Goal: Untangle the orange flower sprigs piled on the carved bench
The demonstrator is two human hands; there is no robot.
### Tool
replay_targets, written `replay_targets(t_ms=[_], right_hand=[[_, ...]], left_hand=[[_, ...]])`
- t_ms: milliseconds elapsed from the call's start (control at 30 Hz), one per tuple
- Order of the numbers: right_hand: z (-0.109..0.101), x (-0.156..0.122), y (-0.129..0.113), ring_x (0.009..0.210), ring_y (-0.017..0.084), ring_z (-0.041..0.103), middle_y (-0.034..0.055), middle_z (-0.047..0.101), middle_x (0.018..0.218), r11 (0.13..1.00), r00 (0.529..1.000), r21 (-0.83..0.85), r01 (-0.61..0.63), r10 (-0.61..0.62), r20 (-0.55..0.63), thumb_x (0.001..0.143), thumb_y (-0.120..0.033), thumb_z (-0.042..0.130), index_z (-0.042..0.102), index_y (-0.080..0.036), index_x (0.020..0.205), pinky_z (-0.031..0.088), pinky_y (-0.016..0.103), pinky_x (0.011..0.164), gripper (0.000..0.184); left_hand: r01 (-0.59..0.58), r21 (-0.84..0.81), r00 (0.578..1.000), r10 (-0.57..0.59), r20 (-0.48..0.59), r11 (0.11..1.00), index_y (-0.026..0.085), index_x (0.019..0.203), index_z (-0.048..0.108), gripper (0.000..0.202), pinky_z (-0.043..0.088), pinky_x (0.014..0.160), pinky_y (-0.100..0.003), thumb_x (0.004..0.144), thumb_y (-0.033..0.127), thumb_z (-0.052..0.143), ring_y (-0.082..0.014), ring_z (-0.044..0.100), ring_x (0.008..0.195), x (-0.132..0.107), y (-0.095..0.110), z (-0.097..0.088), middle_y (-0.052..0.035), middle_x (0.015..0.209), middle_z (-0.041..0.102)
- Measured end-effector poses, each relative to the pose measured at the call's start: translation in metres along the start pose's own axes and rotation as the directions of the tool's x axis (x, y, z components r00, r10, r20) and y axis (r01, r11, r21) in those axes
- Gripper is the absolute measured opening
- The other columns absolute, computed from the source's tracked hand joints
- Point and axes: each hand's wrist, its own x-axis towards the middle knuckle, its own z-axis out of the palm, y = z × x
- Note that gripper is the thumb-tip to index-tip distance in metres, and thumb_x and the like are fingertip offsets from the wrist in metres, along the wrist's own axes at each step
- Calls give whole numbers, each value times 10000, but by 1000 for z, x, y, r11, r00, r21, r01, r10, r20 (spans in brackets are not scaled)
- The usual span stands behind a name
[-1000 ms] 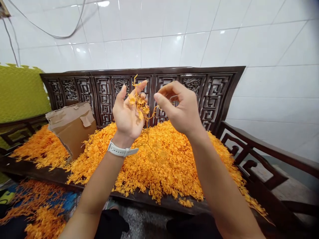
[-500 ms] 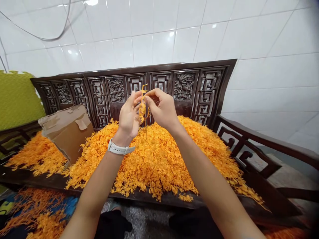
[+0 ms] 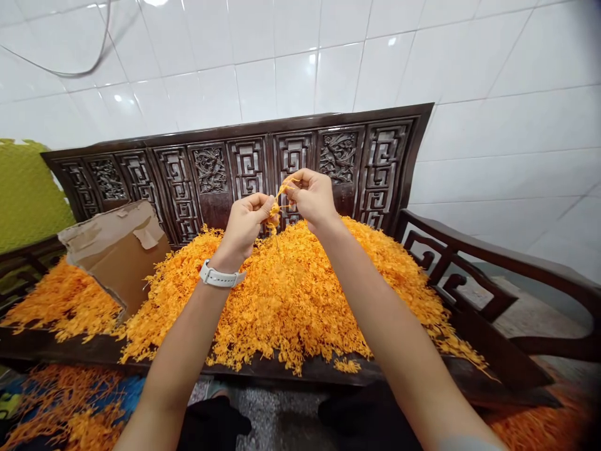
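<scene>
Above the heap, my left hand (image 3: 245, 224) pinches the body of a small orange plastic piece (image 3: 275, 213) with thin, branching strands. My right hand (image 3: 315, 197) has its fingers closed on the upper strands of that same piece, which stretch between both hands. A thin stem hangs below the piece. Under my hands spreads a big heap of similar orange pieces (image 3: 291, 300), piled on a dark carved wooden bench (image 3: 244, 373). The exact kind of piece is too small to make out. A pale watch strap (image 3: 220, 275) circles my left wrist.
A torn cardboard sheet (image 3: 117, 257) stands in the heap on the left, dividing it. Lower left, loose orange strands (image 3: 61, 401) lie over something blue. The bench's armrest (image 3: 498, 269) rises at right; a yellow-green foam mat (image 3: 30, 194) stands at far left.
My left fingers have closed from a looser hold into a pinch on the piece. My right hand has moved slightly right, drawing strands out sideways. The view has shifted a little.
</scene>
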Motion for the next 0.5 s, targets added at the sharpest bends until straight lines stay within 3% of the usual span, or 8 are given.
replay_targets(t_ms=[67,133,200,233,333,433,500], right_hand=[[-9,8,19,590,101,494,-5,615,717,993,988,55,-107,112,-105,830,-145,645,613,-174,784,430,268,583,63],[-30,16,44,592,106,507,7,623,745,976,936,76,-204,217,-279,844,-144,580,615,-165,829,450,273,588,43],[-60,22,72,660,127,553,31,653,807,971,896,-17,-239,214,-389,825,-170,609,641,-146,875,505,301,669,64],[-75,24,85,708,141,576,40,672,849,963,911,-158,-220,145,-385,774,-162,669,674,-135,924,518,316,726,153],[-106,27,107,802,188,625,84,723,982,858,933,-439,-268,119,-338,655,-139,760,728,-117,1065,520,366,849,412],[-104,26,96,845,206,647,96,742,965,862,949,-475,-180,25,-314,728,-166,711,753,-126,969,514,357,860,248],[-89,21,72,781,186,624,71,718,845,913,979,-403,-61,-24,-203,824,-245,688,739,-148,877,500,332,775,122]], left_hand=[[57,-24,997,-56,50,998,176,627,664,229,444,606,-283,807,179,805,-111,554,595,-3,4,0,-30,645,593],[117,-26,987,-113,114,993,179,630,675,216,453,610,-288,782,175,828,-131,591,629,-7,12,-1,-39,652,609],[100,2,989,-100,110,995,184,683,727,187,466,624,-295,799,240,862,-144,616,672,-10,19,-3,-51,697,642],[61,21,996,-62,70,998,189,719,756,182,471,632,-295,812,289,876,-140,615,683,-10,21,-4,-54,727,659],[-39,68,997,43,-58,997,217,806,818,208,463,629,-282,813,406,904,-113,580,683,-4,16,-11,-55,808,705],[-40,59,987,49,-152,997,232,820,835,213,455,616,-269,774,416,933,-102,564,679,8,-2,-20,-43,810,715],[-40,50,976,50,-211,998,227,816,832,207,453,612,-264,764,397,938,-98,565,673,15,-16,-24,-36,797,714]])
